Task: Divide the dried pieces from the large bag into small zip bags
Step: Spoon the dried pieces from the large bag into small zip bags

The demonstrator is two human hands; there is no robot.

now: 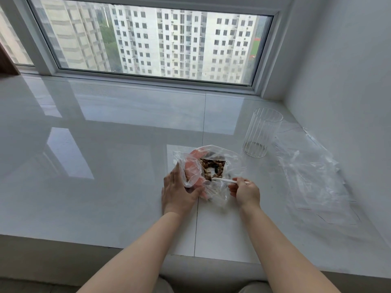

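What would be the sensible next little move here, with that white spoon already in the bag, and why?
Probably dip the white spoon deeper and lift a scoop of dried pieces. The right hand grips its handle with the tip just inside the large bag, whose mouth the left hand holds open. Clear plastic bags lie to the right, beside a glass.
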